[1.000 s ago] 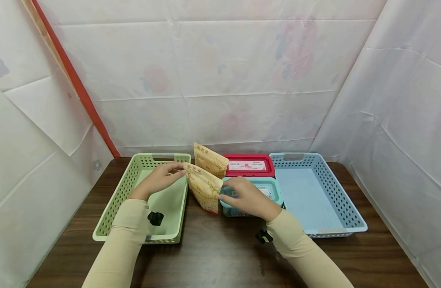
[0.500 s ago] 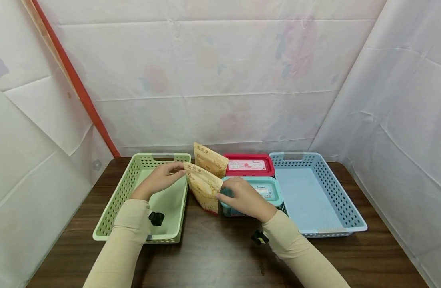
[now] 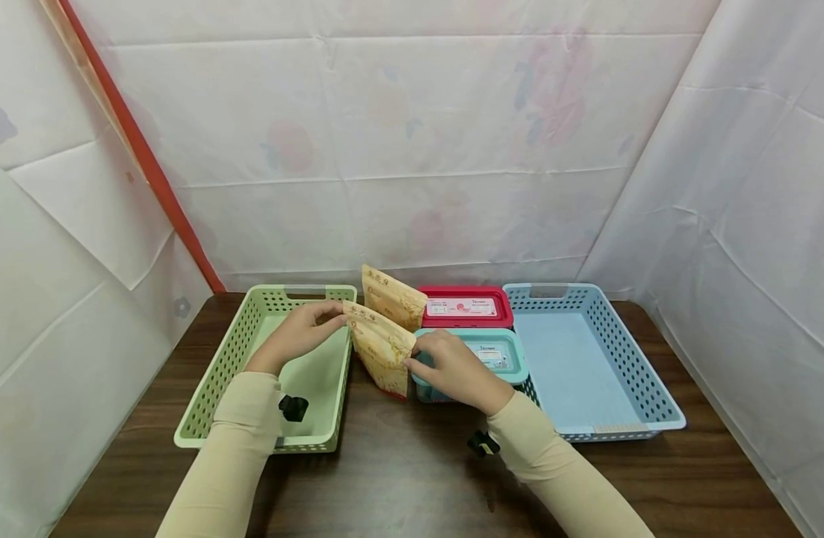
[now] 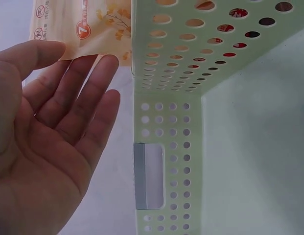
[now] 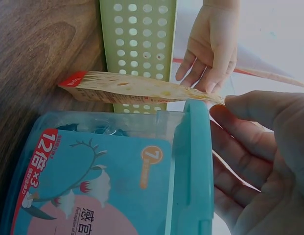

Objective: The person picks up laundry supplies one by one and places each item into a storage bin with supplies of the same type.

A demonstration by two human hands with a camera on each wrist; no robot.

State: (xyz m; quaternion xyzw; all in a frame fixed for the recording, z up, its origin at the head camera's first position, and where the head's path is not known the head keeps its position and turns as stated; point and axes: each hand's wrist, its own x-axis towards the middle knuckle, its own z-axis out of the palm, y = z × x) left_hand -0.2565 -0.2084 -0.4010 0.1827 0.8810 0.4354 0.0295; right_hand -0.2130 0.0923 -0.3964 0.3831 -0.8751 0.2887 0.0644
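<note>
A yellow stand-up pouch (image 3: 382,350) with a red base stands on the table, its top leaning toward the green basket. My left hand (image 3: 302,335) pinches its upper left corner between thumb and fingers; the left wrist view shows this corner of the pouch (image 4: 88,29) at the fingertips. At the opposite upper corner, my right hand (image 3: 457,368) pinches the pouch's edge (image 5: 142,88) with thumb and index finger. That hand is over a clear tub with a turquoise lid (image 3: 506,355). A second yellow pouch (image 3: 391,297) stands right behind the first.
On the left stands a green perforated basket (image 3: 335,418), below my left hand. A tub with a red lid (image 3: 468,323) sits behind the turquoise-lidded one. A blue basket (image 3: 580,373) is on the right. Hanging white cloth (image 3: 412,149) borders the dark wooden table (image 3: 412,478).
My right hand and forearm have shifted slightly left, the thumb coming further over the front pouch's edge. The left hand and both pouches look still.
</note>
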